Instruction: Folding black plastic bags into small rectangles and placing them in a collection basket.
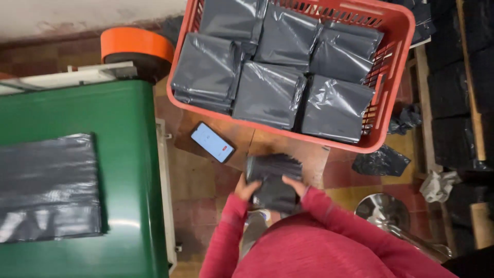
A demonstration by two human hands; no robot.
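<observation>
Bags first: a stack of dark grey plastic bags (272, 181) sits between both hands, low in the middle of the view, just in front of the red-sleeved body and over the tiled floor (206, 180). The left hand (246, 189) grips the stack's left edge and the right hand (294, 185) clamps the right side, fingers curled round it. I'd say squaring a slippery stack like this goes best with even pressure from both sides, edges lined up so nothing slides out.

Just above is a red plastic crate (396, 62) already packed with similar grey bundles. A phone (212, 142) with a lit screen lies on the floor just left of the stack, close enough to get bumped. Further left is a green machine top (128, 154) carrying a flat grey sheet (49, 188). A steel bowl (382, 210) sits to the right, near the elbow.
</observation>
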